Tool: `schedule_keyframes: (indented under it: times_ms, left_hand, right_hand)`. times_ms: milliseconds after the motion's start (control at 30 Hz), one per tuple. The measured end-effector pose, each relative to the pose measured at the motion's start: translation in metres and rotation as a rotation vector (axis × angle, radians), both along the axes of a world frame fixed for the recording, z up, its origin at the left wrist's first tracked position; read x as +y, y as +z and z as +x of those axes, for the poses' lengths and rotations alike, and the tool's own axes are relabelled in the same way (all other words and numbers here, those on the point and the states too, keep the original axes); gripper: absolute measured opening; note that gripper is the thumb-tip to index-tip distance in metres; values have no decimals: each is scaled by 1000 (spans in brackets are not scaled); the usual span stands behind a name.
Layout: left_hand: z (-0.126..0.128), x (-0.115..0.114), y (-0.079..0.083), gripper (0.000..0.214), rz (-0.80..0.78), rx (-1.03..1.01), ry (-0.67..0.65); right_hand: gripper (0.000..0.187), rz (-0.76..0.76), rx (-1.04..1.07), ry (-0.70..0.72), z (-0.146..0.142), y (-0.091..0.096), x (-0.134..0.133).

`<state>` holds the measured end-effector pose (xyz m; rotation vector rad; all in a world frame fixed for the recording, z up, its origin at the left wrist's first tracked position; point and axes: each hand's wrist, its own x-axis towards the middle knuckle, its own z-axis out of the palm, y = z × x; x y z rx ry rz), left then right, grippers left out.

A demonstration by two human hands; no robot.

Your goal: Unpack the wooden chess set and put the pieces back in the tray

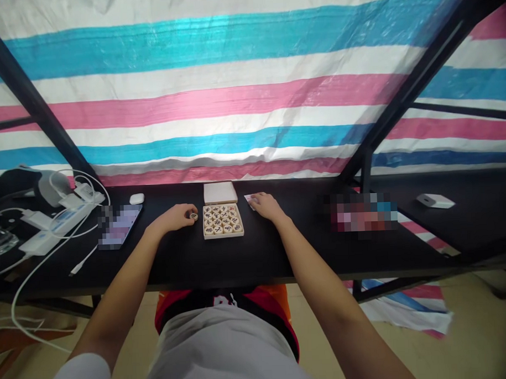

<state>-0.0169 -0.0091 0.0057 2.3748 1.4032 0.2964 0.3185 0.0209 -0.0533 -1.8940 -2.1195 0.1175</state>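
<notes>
Striped plastic sheeting (233,96) in blue, pink and white hangs behind a black worktop (239,262), framed at either side by slanting dark metal posts (399,107). Near the middle of the worktop sits a pale open box (224,236) filled with round game pieces (223,220) in four rows, their tops marked with dark characters, one at the far right corner looking reddish. Its shallow white lid (220,193) lies just behind, against the far edge of the box. Left of the box, the person's left hand (180,216) has its grip closed on a single round piece (193,216), pinched at the fingertips close to the worktop. Right of the box, the right hand (267,204) lies palm down over a small pale card (249,199), mostly covered; whether that grip pinches the card or merely presses on it, I cannot tell. Farther left are a phone (119,230), a small white case (137,199) and a white power strip (57,226) with cables trailing from it. Well off to the right lies a pixelated, reddish item (362,216), and beyond it a white block (436,201).
</notes>
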Motion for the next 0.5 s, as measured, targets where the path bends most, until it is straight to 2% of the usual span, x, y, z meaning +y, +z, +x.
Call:
schedule_keyframes:
  times_ms: [133,233,300,400,500]
  left_hand:
    - [13,0,14,33,103,-70,6]
    - [43,-4,29,32,183,-85,-47]
    - [68,-4,34,28,215,3,-86]
    - [102,1,31,26,237,62,-155]
    - [119,9,19,23,230,95,-203]
  right_hand:
    - [42,-16,10,-16,0,-1,1]
    - [42,-19,22,-23,0,-1,2]
    - [42,-21,25,-30,0,-1,2]
    - [42,-22,17,-29,0,-2,2]
    - [41,-19,13,-18,0,-2,2]
